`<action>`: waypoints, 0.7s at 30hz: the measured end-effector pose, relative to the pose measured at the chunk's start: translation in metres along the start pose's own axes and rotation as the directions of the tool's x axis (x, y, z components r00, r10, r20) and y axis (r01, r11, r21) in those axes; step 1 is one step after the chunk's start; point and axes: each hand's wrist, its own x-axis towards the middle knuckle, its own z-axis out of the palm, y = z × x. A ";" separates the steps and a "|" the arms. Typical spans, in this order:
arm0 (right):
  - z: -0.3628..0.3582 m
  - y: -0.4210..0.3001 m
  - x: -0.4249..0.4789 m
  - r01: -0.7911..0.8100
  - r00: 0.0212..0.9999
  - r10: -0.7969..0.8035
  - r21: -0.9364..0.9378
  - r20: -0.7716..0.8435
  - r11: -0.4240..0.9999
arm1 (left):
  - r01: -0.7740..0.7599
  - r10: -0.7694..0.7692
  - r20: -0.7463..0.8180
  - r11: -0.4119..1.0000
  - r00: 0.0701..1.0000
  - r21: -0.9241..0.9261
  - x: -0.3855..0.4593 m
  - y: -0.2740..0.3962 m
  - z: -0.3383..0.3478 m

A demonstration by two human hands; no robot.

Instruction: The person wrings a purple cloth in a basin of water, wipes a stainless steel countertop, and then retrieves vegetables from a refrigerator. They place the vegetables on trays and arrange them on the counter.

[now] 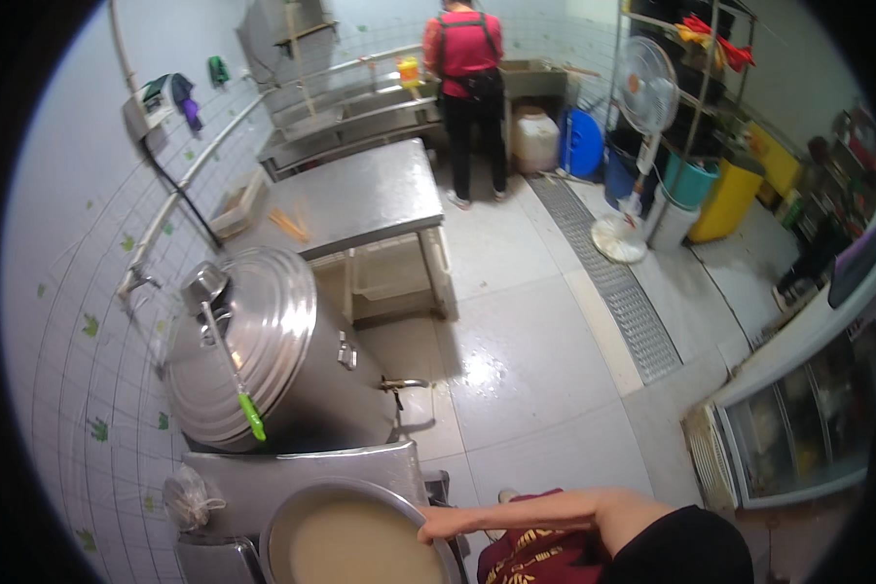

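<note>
My right hand point(444, 523) grips the right rim of a large round metal pot point(361, 485) at the bottom, holding cloudy, pale liquid. My left hand is out of view. The pot stands against a stainless steel surface point(306, 474). Beyond it is a tall steel drum point(343, 394) with a ridged lid point(277, 350), a side handle and a tap point(406, 383). A long-handled metal ladle point(223, 343) with a green grip lies across the lid. A tied clear plastic bag point(190, 500) lies left of the pot.
A steel table point(365, 190) stands beyond the drum. A person in red point(471, 58) stands at the sinks point(379, 102), back turned. On the right are a standing fan point(646, 87), a floor drain grate point(620, 299), a yellow bin point(726, 197) and a glass-fronted cabinet point(796, 423). The tiled floor point(525, 350) looks wet.
</note>
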 end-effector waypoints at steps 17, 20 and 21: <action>-0.210 -0.115 -0.182 0.252 0.849 -0.306 -0.180 -0.431 0.951 | -0.072 0.049 0.317 0.996 0.947 0.061 0.014 0.101 0.312; -0.261 -0.160 -0.217 0.240 0.800 -0.332 -0.241 -0.500 0.940 | -0.057 0.038 0.328 0.997 0.944 0.050 0.019 0.124 0.386; -0.285 -0.174 -0.225 0.251 0.802 -0.325 -0.211 -0.501 0.945 | -0.057 0.033 0.334 0.996 0.942 0.062 0.028 0.128 0.406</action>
